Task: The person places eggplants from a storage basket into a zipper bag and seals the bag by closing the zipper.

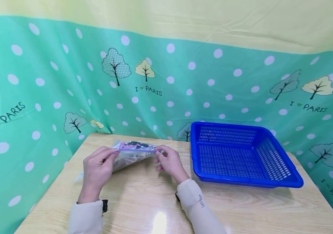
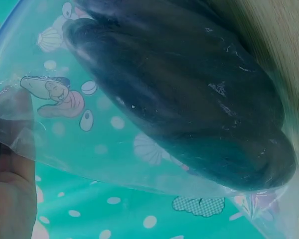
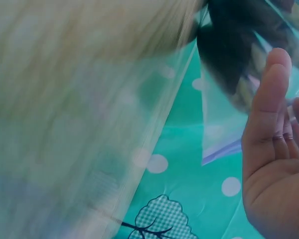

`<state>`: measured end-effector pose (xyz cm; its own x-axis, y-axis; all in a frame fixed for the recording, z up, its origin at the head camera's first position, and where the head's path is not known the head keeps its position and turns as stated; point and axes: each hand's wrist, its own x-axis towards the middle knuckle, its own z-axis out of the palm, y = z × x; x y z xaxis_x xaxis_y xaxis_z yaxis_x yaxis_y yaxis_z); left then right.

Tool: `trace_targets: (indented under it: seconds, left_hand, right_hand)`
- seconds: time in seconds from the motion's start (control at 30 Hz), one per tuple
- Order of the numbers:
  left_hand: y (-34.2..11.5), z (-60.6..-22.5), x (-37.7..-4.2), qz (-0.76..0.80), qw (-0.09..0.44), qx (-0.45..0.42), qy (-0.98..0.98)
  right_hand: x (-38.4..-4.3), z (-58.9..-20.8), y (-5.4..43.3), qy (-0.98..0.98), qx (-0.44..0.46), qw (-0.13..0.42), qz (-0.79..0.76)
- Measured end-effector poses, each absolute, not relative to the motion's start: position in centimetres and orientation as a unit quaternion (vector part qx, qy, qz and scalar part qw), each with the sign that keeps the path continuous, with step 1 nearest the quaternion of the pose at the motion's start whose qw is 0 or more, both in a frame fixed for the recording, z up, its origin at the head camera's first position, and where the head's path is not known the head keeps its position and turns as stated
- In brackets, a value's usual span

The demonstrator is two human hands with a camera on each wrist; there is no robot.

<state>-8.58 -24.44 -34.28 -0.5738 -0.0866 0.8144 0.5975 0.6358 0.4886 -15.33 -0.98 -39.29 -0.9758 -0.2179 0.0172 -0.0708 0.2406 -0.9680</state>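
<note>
A clear plastic zip bag (image 1: 131, 157) printed with cartoon figures and shells is held over the table, its purple zip edge (image 1: 137, 150) facing up. My left hand (image 1: 97, 167) pinches that edge at the left end. At the right end my right hand (image 1: 170, 162) pinches it between thumb and finger. Inside the bag lies a long, dark, rounded thing (image 2: 189, 94), filling much of the left wrist view; its kind cannot be made out through the plastic. The right wrist view shows the purple strip (image 3: 222, 152) beside the right hand's fingers.
A blue plastic basket (image 1: 230, 162) with slotted walls stands on the right of the wooden table (image 1: 137, 201). Behind and around the table hangs a green curtain (image 1: 166, 107) with dots and trees.
</note>
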Motion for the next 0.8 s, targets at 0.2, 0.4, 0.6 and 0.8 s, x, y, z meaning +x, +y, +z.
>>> trace_targets:
  seconds: [0.2, 0.4, 0.6, 0.8]
  left_hand:
    - [-25.3, -34.0, -8.0, -0.401, 0.447, -0.135, -0.788]
    - [-25.9, -34.0, -7.6, -0.405, 0.455, -0.112, -0.785]
    - [-26.1, -33.2, -6.4, -0.424, 0.341, -0.094, -0.834]
    - [-24.7, -31.9, -5.3, -0.385, 0.112, -0.098, -0.911]
  right_hand:
    - [-15.7, -39.6, -0.1, 0.812, -0.069, 0.042, -0.578]
    - [-16.1, -40.1, 0.8, 0.845, -0.047, 0.007, -0.533]
    - [-16.0, -40.5, 1.0, 0.819, -0.045, 0.044, -0.57]
    - [-16.0, -40.7, 1.7, 0.712, -0.051, 0.157, -0.683]
